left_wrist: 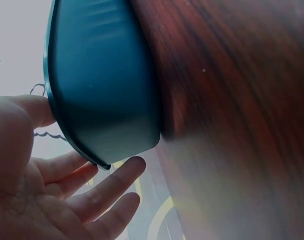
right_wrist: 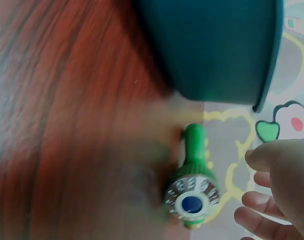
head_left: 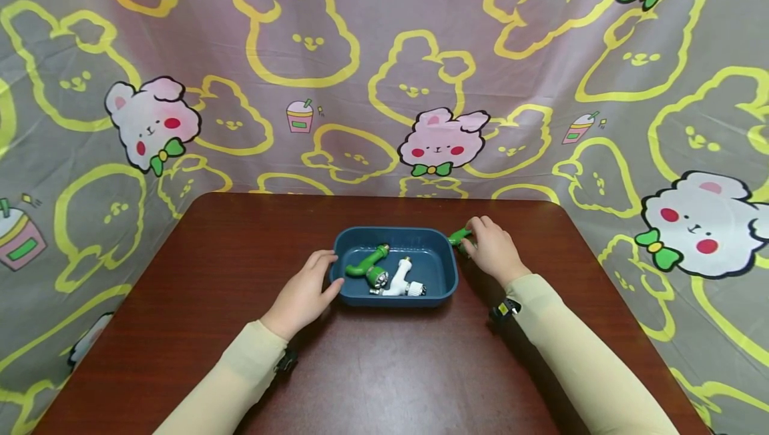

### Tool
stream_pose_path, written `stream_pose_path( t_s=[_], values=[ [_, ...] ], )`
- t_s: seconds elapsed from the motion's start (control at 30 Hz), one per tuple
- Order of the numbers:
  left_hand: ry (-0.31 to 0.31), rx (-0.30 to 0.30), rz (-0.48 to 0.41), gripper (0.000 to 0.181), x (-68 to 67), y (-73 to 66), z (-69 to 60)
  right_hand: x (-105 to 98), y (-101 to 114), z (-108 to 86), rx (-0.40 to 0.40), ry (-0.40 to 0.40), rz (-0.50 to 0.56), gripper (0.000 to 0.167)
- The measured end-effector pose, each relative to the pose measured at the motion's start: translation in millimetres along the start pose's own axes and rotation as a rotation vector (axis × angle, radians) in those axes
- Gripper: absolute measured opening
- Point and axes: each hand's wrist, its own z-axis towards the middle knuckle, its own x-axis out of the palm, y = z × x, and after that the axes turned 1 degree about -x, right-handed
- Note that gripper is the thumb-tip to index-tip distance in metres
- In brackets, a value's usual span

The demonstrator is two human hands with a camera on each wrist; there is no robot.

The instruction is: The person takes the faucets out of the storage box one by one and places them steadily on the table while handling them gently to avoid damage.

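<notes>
A dark blue plastic basin (head_left: pixel 393 301) stands on the brown table, holding a green faucet (head_left: pixel 363 265) and a white faucet (head_left: pixel 399 281). At the basin's left end is my left hand (head_left: pixel 303 296), its fingers spread and relaxed. In the left wrist view the thumb (left_wrist: pixel 39 110) touches the rim. Just right of the basin a second green faucet (right_wrist: pixel 194 155) rests on the table, its chrome knob with a blue centre showing in the right wrist view. Beside it hovers my right hand (head_left: pixel 494 248), with loosely bent fingers apart from the faucet.
The brown wooden table (head_left: pixel 240 235) extends around the basin on all sides. Behind it and at both sides hangs a grey curtain (head_left: pixel 348 88) printed with cartoon rabbits and yellow outlines. A small black device (head_left: pixel 504 309) sits on the right wrist.
</notes>
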Motion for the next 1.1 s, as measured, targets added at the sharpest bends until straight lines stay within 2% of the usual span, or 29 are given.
stream_pose_path(
  t_s=[0.47,0.73,1.1],
  values=[
    [0.016,-0.009,-0.005,0.051,-2.0,-2.1,1.2,-18.7,41.6,2.8,-0.06,-0.032,0.024,0.021],
    [0.022,-0.013,0.001,0.052,-2.0,-0.9,1.1,-24.0,68.9,2.2,-0.145,-0.019,0.025,0.02],
    [0.011,-0.003,0.004,0.051,0.4,0.1,2.2,-27.2,92.4,5.1,-0.261,0.001,-0.01,0.023]
  ],
)
